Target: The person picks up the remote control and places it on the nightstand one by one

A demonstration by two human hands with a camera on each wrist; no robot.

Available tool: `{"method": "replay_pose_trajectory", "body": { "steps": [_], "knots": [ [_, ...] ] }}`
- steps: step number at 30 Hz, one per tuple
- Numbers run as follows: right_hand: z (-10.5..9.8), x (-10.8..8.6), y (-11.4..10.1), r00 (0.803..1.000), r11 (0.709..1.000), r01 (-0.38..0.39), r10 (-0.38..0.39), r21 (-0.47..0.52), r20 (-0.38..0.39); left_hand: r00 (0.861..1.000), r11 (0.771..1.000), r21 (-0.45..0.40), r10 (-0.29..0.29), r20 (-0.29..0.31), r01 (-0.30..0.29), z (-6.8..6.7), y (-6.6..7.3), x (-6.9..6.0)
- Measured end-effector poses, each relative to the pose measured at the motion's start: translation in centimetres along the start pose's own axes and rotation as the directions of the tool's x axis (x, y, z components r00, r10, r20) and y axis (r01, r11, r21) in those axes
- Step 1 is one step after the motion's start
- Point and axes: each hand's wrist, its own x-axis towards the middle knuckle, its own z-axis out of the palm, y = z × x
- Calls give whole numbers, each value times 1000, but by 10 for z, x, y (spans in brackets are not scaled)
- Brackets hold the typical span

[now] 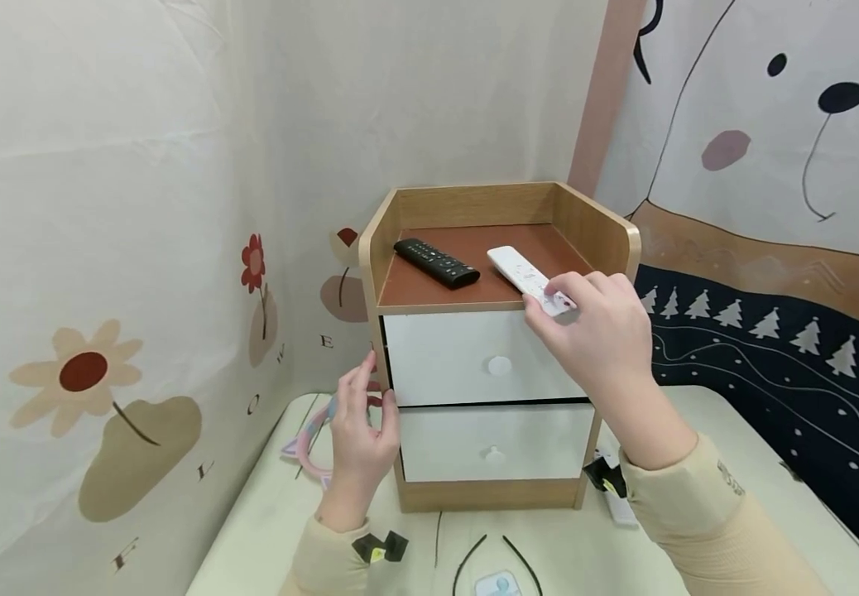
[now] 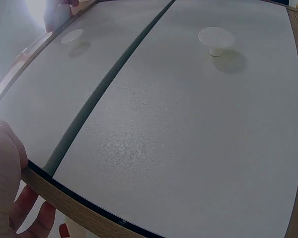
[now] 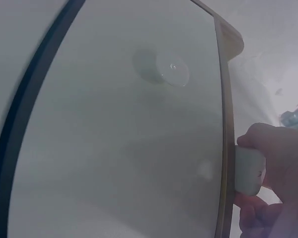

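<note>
Left of the left grip (image 1: 362, 434), a pale, creased wall covering (image 1: 102, 207) carries printed flowers (image 1: 109, 372). Right of the right grip (image 1: 601, 335), a patterned hanging (image 1: 809, 265) shows pale trees (image 1: 844, 358) on a dark band. A pale counter (image 1: 251, 534) spreads below both.

the cabinet frame (image 1: 477, 207) has wood grain. drawer fronts (image 1: 444, 356) are finely textured, faintly glossy. black remote (image 1: 437, 263) and white remote (image 1: 515, 269) appear plastic.

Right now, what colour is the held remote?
The held remote is white, seen best in the head view.
</note>
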Motion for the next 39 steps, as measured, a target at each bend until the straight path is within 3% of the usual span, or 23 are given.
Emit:
{"method": "replay_pose_trajectory", "body": {
  "steps": [6,14,18,21,27,31,34,39],
  "knots": [
    [2,11,-7,994,997,-49,54,-56,95,1000,1000,0,5,-1,-5,-1,0,2],
    [4,17,-7,991,997,29,-19,-76,130,1000,1000,0,13,-2,-13,0,0,1],
    [4,23,-8,978,998,13,-1,-59,207,1000,1000,1,15,1,-15,0,-1,1],
    [4,30,-10,949,998,-29,44,-54,313,1000,1000,2,13,0,-13,0,-2,0],
    [2,46,-14,854,995,-79,100,-63,511,1000,1000,-3,6,0,-6,0,-2,-1],
    [3,58,-15,802,994,-80,107,-71,588,1000,1000,-4,8,-4,-8,1,-2,-1],
    [6,65,-14,781,994,-92,114,-66,614,1000,1000,-6,11,-6,-11,1,-2,0],
    [15,70,-12,774,994,-105,101,-30,625,1000,1000,-8,9,-7,-9,1,-2,0]
  ]
}}
